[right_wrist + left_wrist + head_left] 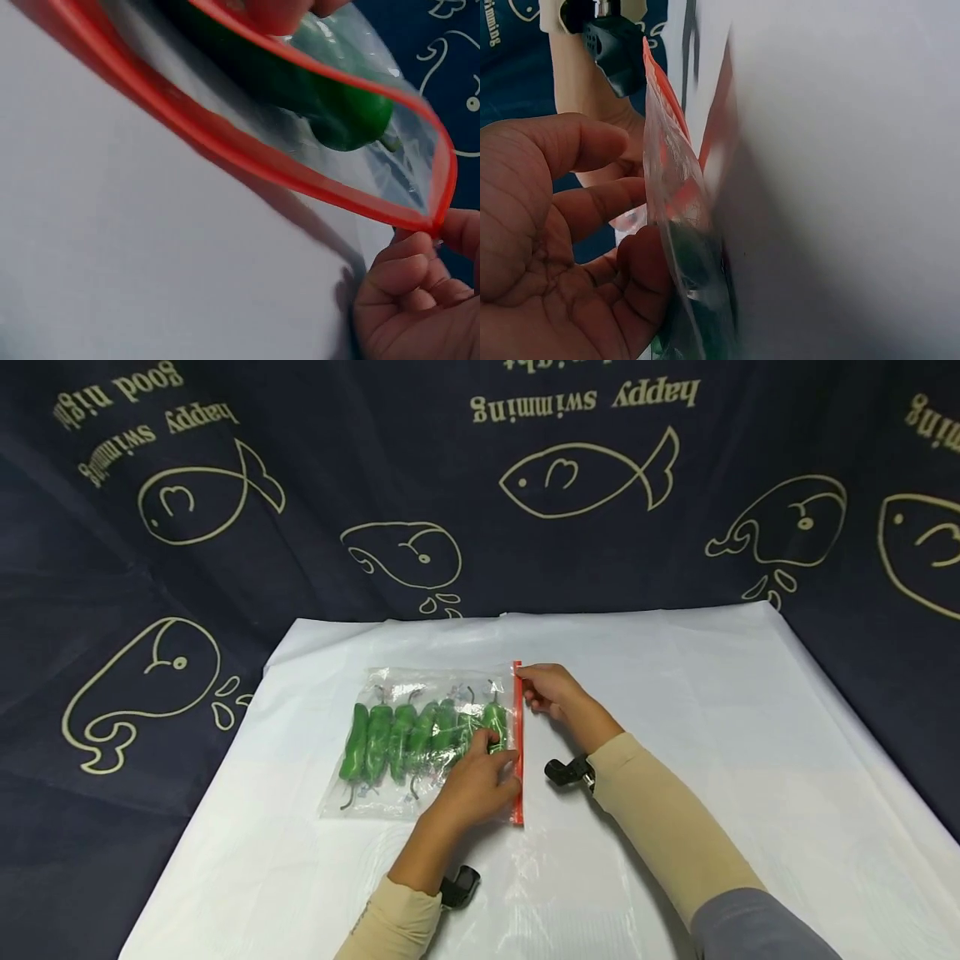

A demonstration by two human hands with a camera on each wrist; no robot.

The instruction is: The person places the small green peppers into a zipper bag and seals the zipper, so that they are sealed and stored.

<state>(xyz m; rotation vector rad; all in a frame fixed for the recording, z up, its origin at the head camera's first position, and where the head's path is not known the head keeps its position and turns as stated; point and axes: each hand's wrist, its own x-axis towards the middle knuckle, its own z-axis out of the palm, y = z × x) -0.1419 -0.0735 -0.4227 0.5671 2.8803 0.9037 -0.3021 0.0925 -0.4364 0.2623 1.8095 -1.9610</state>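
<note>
A clear zip bag (341,797) with a red zip edge (519,718) lies on the table, several green peppers (378,739) in a row inside. My right hand (553,689) pinches the far corner of the red edge, as the right wrist view also shows. That view has the bag's mouth gaping, with a pepper (349,112) just inside. Over the near part of the bag, beside the last pepper, is my left hand (480,781). Its fingers (645,259) touch the clear film in the left wrist view, bent loosely and spread apart, the thumb side near the red edge.
A white cloth (675,693) covers the table. Behind and to the left hangs a dark blue curtain (420,443) with fish and whale drawings. A black wrist mount (461,887) sits on the left wrist, another black mount (568,771) on the right.
</note>
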